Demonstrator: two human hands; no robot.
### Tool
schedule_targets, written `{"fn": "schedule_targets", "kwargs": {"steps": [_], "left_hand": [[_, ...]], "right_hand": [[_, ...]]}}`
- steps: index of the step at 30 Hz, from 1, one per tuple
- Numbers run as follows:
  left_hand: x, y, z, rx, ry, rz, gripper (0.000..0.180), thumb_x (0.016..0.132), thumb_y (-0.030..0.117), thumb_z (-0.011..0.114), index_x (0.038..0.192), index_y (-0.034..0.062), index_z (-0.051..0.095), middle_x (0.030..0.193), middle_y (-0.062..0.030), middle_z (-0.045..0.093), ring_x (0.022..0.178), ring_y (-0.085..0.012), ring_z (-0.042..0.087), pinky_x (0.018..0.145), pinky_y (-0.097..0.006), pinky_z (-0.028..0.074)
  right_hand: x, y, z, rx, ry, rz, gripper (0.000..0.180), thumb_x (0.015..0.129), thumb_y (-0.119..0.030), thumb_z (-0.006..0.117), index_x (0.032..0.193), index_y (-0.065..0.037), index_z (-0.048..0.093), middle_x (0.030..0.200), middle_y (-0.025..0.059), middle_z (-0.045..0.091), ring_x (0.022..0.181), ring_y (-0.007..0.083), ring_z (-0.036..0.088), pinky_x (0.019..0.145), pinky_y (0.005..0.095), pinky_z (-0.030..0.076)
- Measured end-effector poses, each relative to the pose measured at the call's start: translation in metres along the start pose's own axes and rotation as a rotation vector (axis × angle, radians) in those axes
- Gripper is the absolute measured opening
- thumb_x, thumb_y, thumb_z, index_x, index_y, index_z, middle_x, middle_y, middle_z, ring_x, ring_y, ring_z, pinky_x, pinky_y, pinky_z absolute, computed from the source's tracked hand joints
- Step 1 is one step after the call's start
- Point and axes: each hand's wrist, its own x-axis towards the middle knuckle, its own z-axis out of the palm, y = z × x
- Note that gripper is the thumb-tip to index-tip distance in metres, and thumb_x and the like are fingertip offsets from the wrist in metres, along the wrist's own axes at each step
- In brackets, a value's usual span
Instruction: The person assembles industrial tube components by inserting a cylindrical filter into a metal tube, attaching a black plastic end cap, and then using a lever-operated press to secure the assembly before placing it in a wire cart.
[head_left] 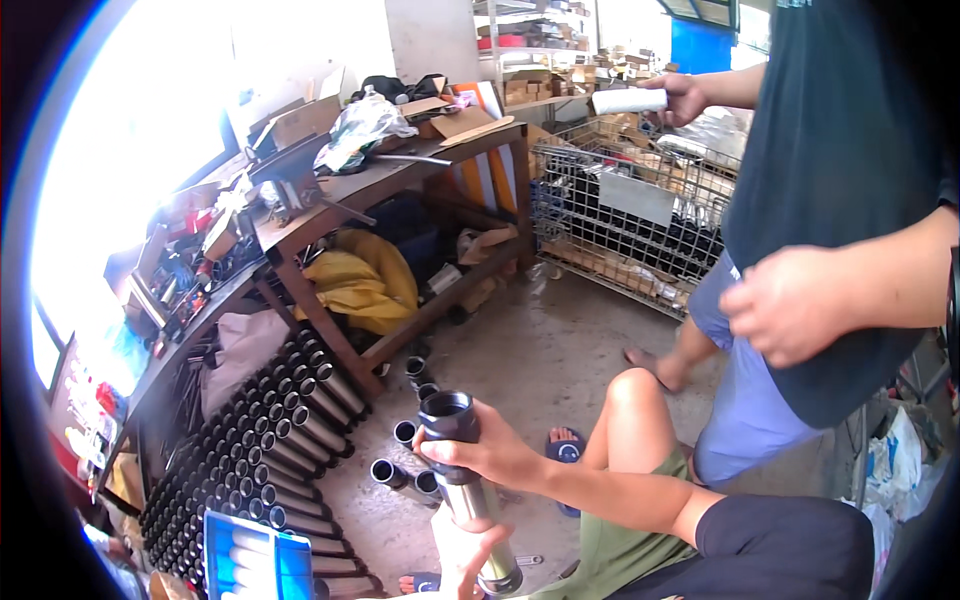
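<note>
A silver metal tube [466, 497] with black end fittings stands tilted in front of me. High on it, my right hand [490, 447] wraps round the tube just under its open black top. Lower down, my left hand [468, 548] is closed about the silver body. Close by on the floor, several similar black-ended tubes [390, 474] stand upright or lean. A small metal piece [528, 560] lies on the floor beside the tube's lower end.
At left lies a big stack of black-ended tubes [265, 450], with a blue crate [208, 545] of white cylinders before it. A cluttered workbench [400, 172] and wire cage [640, 240] stand beyond. At right, a co-worker [840, 200] stands holding a white cylinder [628, 100].
</note>
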Motion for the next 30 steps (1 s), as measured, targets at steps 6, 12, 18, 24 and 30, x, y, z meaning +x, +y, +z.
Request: {"fn": "schedule_targets", "kwargs": {"steps": [6, 12, 18, 24, 30], "left_hand": [[0.001, 0.029, 0.006, 0.025, -0.063, -0.113, 0.041, 0.063, 0.008, 0.085, 0.098, -0.0003, 0.066, 0.084, -0.0063, 0.069, 0.070, -0.0169, 0.065, 0.067, -0.032, 0.054], [-0.008, 0.001, -0.006, -0.386, -0.405, -0.193, 0.061, 0.060, 0.003, 0.080, 0.117, -0.0025, 0.057, 0.090, -0.0165, 0.069, 0.080, -0.0252, 0.067, 0.073, -0.038, 0.054], [-0.005, -0.017, 0.011, -0.850, -0.792, -0.191, 0.061, 0.062, 0.005, 0.081, 0.117, -0.0021, 0.057, 0.091, -0.0177, 0.069, 0.082, -0.0259, 0.067, 0.075, -0.038, 0.054], [0.001, -0.020, 0.026, -1.086, -1.026, -0.164, 0.060, 0.063, 0.008, 0.082, 0.118, -0.0016, 0.058, 0.093, -0.0190, 0.069, 0.084, -0.0266, 0.067, 0.077, -0.037, 0.054], [-0.007, -0.008, 0.013, -0.811, -0.761, -0.122, 0.060, 0.065, 0.010, 0.083, 0.119, -0.0012, 0.059, 0.094, -0.0202, 0.068, 0.087, -0.0273, 0.068, 0.078, -0.037, 0.054]], "right_hand": [[-0.009, -0.003, -0.007, 0.084, -0.030, 0.115, 0.032, 0.086, -0.012, 0.073, 0.115, -0.002, 0.061, 0.103, 0.0058, 0.069, 0.099, 0.0134, 0.065, 0.089, 0.0307, 0.052], [-0.011, -0.005, -0.013, 0.265, -0.301, 0.089, 0.038, 0.081, -0.015, 0.076, 0.114, -0.004, 0.060, 0.101, 0.0068, 0.068, 0.096, 0.0168, 0.064, 0.091, 0.0347, 0.052], [-0.003, 0.001, -0.013, 0.533, -0.666, 0.102, 0.056, 0.076, -0.019, 0.084, 0.121, -0.003, 0.056, 0.101, 0.0106, 0.068, 0.098, 0.0226, 0.067, 0.091, 0.0390, 0.053], [0.009, -0.005, 0.003, 0.606, -0.829, 0.140, 0.066, 0.073, -0.022, 0.089, 0.122, 0.001, 0.052, 0.095, 0.0118, 0.065, 0.092, 0.0237, 0.065, 0.086, 0.0389, 0.055], [0.012, -0.001, -0.012, 0.551, -0.687, 0.155, 0.058, 0.074, -0.023, 0.083, 0.120, -0.001, 0.056, 0.095, 0.0119, 0.068, 0.093, 0.0230, 0.068, 0.088, 0.0383, 0.056]]}}
